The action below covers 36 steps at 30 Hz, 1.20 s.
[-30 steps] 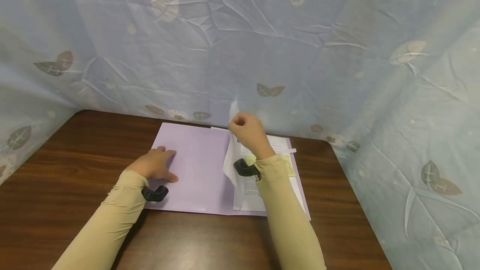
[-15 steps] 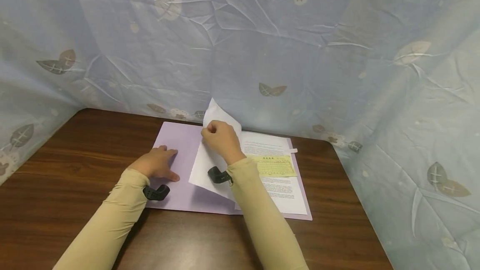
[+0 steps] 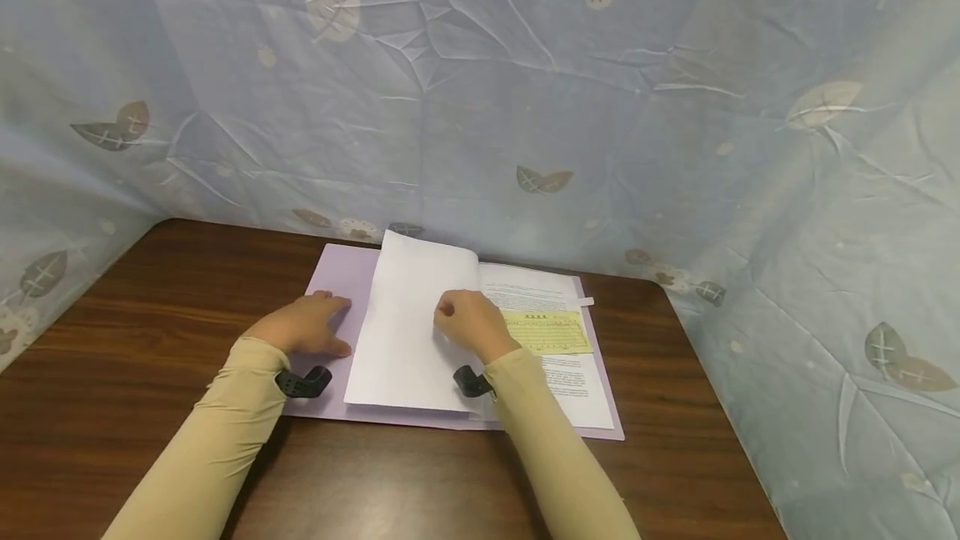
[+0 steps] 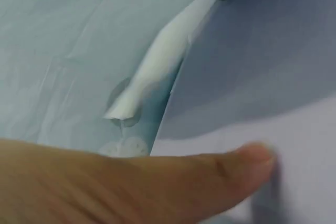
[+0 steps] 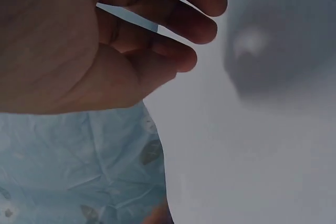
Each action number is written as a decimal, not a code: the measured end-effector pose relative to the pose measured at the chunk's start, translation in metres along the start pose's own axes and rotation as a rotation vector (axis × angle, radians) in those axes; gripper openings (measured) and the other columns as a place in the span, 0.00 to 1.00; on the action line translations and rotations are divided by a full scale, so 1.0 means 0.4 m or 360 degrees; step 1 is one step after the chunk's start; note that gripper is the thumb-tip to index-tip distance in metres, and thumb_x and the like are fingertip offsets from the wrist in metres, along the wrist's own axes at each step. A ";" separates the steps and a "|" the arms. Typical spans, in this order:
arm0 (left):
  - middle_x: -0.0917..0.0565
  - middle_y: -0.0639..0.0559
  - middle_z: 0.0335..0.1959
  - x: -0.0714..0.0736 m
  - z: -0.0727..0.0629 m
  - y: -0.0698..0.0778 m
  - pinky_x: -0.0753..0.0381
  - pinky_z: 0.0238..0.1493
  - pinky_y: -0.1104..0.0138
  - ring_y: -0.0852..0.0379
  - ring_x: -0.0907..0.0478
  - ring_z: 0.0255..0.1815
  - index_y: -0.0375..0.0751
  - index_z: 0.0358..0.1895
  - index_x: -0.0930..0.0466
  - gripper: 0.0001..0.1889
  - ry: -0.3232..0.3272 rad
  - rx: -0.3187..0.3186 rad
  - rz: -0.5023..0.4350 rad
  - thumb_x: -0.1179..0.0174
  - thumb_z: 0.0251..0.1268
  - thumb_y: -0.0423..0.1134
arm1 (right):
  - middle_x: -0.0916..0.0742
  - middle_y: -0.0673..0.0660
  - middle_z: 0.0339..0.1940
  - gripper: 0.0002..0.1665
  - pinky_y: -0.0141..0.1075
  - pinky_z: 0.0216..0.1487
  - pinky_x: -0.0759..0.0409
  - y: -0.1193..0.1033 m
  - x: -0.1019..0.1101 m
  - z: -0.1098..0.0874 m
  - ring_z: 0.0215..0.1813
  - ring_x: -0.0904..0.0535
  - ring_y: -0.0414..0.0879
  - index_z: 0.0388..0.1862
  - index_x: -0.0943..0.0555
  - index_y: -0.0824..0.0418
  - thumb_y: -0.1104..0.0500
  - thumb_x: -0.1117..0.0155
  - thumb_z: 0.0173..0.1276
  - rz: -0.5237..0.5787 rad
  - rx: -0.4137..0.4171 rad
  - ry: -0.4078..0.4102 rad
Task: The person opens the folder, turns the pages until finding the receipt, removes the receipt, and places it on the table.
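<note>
A lilac folder (image 3: 358, 283) lies spread flat on the table. Over its middle leans a white sheet (image 3: 405, 332), turned leftward with a blank side up and its outer edge slightly raised. My right hand (image 3: 471, 325) is just above this sheet, fingers loosely bent; in the right wrist view, nothing shows between thumb and forefinger. At the folder's left edge rests my left hand (image 3: 306, 325), fingers spread. Its thumb (image 4: 231, 177) touches the lilac cover in the left wrist view. Printed pages (image 3: 566, 373) and a yellow slip (image 3: 551, 332) lie on the folder's right half.
A small white tab (image 3: 585, 302) sticks out past the folder's right edge. The brown wooden table (image 3: 360, 482) extends around the folder. Behind and to both sides hangs a pale blue patterned cloth (image 3: 465, 107).
The right hand carried the sheet over to the left, then let it go and came back rightward and nearer. More of the printed pages and yellow slip shows. The left hand stayed nearly still.
</note>
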<state>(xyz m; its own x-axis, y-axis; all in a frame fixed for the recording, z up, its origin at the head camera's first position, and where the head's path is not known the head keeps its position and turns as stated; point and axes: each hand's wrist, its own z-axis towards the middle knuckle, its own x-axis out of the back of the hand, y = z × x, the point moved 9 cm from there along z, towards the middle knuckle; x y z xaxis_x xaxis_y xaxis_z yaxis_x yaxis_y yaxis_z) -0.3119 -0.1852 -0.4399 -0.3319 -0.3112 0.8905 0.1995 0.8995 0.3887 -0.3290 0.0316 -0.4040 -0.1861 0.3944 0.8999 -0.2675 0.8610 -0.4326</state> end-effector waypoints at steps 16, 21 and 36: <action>0.25 0.28 0.67 0.057 -0.007 0.098 0.32 0.69 0.37 0.26 0.30 0.69 0.33 0.69 0.25 0.34 0.0374 -0.0242 0.0075 0.31 0.65 0.50 | 0.11 0.48 0.40 0.07 0.41 0.50 0.21 0.014 -0.050 -0.031 0.40 0.21 0.44 0.38 0.13 0.53 0.57 0.38 0.74 -0.0068 0.0182 -0.0097; 0.34 0.27 0.75 -0.005 0.017 0.114 0.40 0.70 0.30 0.25 0.40 0.76 0.41 0.74 0.28 0.46 0.0224 -0.0258 0.0044 0.26 0.55 0.62 | 0.10 0.50 0.44 0.07 0.43 0.56 0.20 0.013 -0.055 -0.031 0.44 0.20 0.45 0.40 0.13 0.53 0.56 0.38 0.74 -0.0087 0.0185 -0.0105; 0.37 0.28 0.77 -0.051 0.021 0.100 0.38 0.74 0.38 0.27 0.42 0.78 0.37 0.73 0.27 0.47 0.0057 -0.0150 0.0019 0.22 0.52 0.56 | 0.12 0.50 0.46 0.08 0.44 0.58 0.20 0.032 -0.044 -0.034 0.47 0.19 0.45 0.44 0.12 0.54 0.55 0.36 0.74 -0.0020 0.0247 -0.0088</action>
<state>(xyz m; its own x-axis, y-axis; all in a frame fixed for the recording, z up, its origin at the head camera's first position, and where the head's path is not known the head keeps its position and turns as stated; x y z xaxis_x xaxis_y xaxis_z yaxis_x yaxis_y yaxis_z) -0.3049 -0.1403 -0.4446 -0.2964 -0.3127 0.9024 0.2894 0.8711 0.3969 -0.3163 0.0402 -0.4247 -0.2323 0.3623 0.9027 -0.4121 0.8040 -0.4287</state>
